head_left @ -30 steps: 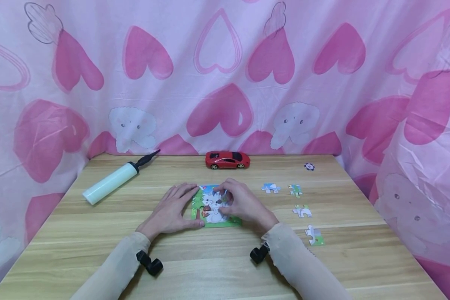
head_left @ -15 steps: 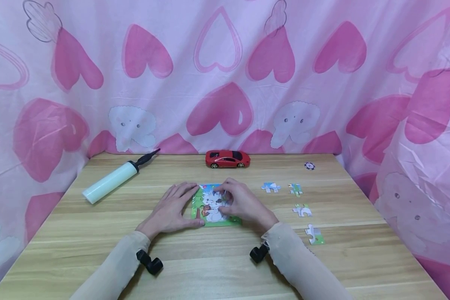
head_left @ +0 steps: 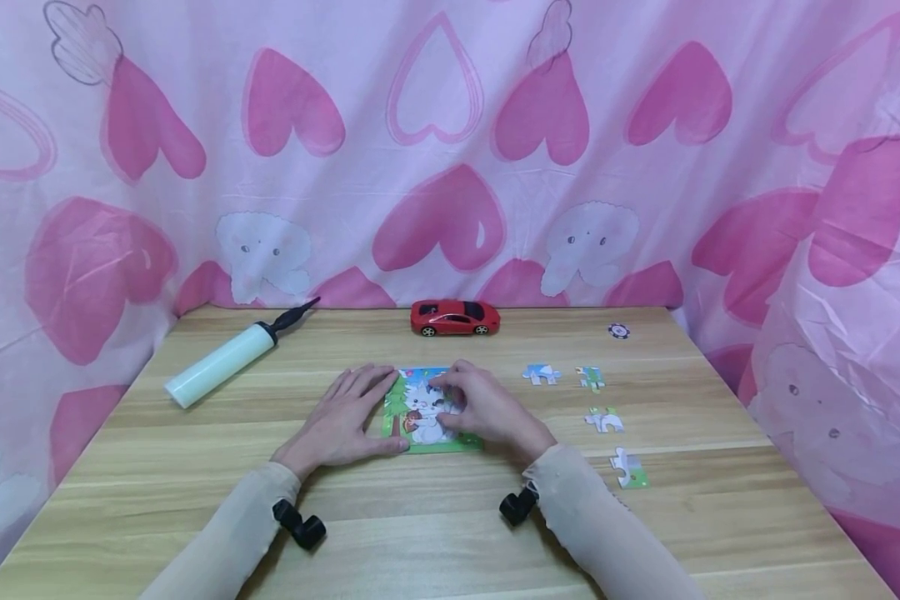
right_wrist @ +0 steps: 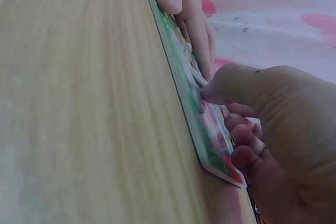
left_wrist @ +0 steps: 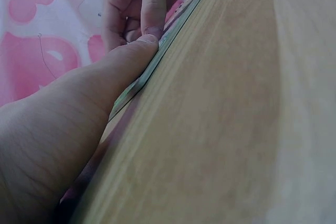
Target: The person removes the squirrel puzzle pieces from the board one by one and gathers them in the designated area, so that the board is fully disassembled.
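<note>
Little changed since a second ago: right fingertips shifted slightly on the puzzle, left hand unmoved, camera tilted a touch.

Nearest, two sleeved forearms with black wrist mounts on a wooden table (head_left: 450, 533). Beyond them, left hand (head_left: 341, 425) lying flat with fingers straight, thumb along the near edge of the jigsaw puzzle board (head_left: 429, 412), steadying its left side without gripping. Right hand (head_left: 487, 408) with curled fingers, thumb and fingertips pressing or pinching a piece on the cartoon picture; whether that piece is seated, cannot tell. Board flat at table centre, between both hands.

Likely handling: thin, light, stiff cardboard, apt to slide on smooth wood, so best held down at an edge; pieces small, bendable, best taken by the rim between thumb and forefinger.

To the right, four loose puzzle pieces (head_left: 603, 421), well apart. Farther back, a white hand pump (head_left: 221, 364) at left, a red toy car (head_left: 454, 319) centre, a small poker chip (head_left: 618, 331) right. Behind, a pink heart-print curtain (head_left: 450, 150).
</note>
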`<act>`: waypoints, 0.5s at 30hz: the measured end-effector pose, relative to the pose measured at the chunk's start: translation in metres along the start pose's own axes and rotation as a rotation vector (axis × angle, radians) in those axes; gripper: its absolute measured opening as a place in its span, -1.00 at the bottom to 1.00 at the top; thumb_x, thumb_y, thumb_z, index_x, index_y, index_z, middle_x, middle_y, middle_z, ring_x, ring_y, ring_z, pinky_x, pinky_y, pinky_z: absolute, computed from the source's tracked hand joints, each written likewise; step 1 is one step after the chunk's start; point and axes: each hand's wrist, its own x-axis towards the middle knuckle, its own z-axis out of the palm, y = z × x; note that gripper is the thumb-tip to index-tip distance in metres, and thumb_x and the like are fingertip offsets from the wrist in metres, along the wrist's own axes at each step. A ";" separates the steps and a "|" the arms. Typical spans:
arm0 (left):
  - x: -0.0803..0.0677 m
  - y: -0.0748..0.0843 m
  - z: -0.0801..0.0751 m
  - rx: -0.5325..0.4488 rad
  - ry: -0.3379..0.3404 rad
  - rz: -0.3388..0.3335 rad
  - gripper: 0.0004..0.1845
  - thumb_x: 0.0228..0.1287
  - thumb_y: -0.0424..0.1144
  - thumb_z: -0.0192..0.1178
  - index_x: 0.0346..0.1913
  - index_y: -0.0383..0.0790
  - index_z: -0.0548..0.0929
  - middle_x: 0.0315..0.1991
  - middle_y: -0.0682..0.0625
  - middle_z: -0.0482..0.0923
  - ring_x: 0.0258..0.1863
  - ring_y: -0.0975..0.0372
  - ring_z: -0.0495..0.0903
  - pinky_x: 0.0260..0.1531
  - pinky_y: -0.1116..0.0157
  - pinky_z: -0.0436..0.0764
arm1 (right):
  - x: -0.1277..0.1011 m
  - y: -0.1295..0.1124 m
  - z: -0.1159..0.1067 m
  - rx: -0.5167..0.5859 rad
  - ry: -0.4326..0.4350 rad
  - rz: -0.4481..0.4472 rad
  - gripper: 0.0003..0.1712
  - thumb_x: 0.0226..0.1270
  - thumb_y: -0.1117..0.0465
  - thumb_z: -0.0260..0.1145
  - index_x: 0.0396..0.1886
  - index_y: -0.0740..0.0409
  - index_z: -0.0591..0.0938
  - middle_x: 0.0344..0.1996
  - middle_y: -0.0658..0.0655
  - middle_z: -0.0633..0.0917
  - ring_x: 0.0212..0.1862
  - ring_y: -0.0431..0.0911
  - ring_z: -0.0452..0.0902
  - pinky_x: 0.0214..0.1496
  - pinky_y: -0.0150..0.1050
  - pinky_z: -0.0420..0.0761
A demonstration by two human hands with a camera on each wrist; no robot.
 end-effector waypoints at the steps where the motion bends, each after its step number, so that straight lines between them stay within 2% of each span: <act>1: 0.000 0.000 0.000 0.002 -0.001 -0.001 0.28 0.21 0.67 0.29 0.80 -0.05 0.23 0.78 -0.03 0.15 0.79 -0.09 0.03 0.78 -0.28 -0.09 | 0.000 0.000 0.000 -0.001 -0.005 0.005 -0.35 0.44 0.14 0.65 0.48 0.01 0.72 -0.07 -0.01 0.59 -0.07 -0.11 0.51 -0.19 -0.31 0.59; 6: 0.001 0.001 -0.001 0.006 -0.008 -0.003 0.28 0.22 0.67 0.28 0.81 -0.04 0.22 0.79 -0.02 0.14 0.80 -0.10 0.01 0.78 -0.30 -0.10 | -0.002 0.001 0.000 -0.002 -0.018 0.016 -0.37 0.48 0.13 0.61 0.50 -0.02 0.70 -0.03 -0.03 0.58 -0.06 -0.13 0.50 -0.17 -0.29 0.60; 15: 0.000 0.001 -0.001 0.003 -0.013 -0.013 0.28 0.22 0.67 0.28 0.81 -0.04 0.21 0.79 -0.02 0.14 0.80 -0.12 0.01 0.78 -0.30 -0.11 | 0.001 0.000 0.000 0.015 0.026 -0.002 -0.36 0.39 0.18 0.67 0.44 -0.01 0.72 -0.04 -0.05 0.61 -0.05 -0.12 0.53 -0.10 -0.30 0.69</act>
